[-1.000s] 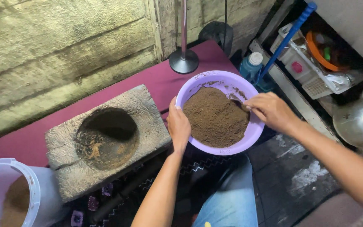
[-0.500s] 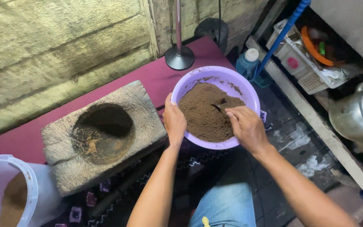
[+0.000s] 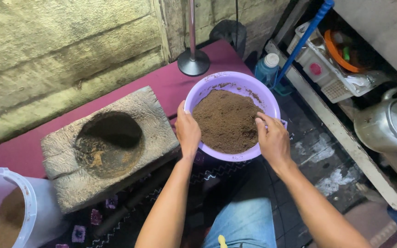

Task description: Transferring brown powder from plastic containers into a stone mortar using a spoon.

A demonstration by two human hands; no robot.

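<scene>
The purple bowl (image 3: pixel 235 82) full of brown powder (image 3: pixel 226 120) is the centre of things, sitting just right of the wooden mortar block (image 3: pixel 109 147). The left hand (image 3: pixel 188 130) clasps the bowl's left rim, fingers flat against the outer wall, thumb over the edge. The right hand (image 3: pixel 273 140) curls over the near right rim, fingertips dipping into the powder. Both forearms reach up from below. A clear tub (image 3: pixel 10 211) stands far left of the bowl.

Bowl (image 3: pixel 232 82) right of stone mortar (image 3: pixel 109 147); powder (image 3: pixel 226 120) in bowl; tub (image 3: pixel 10 209) left of mortar; bottle (image 3: pixel 267 69) behind bowl.
</scene>
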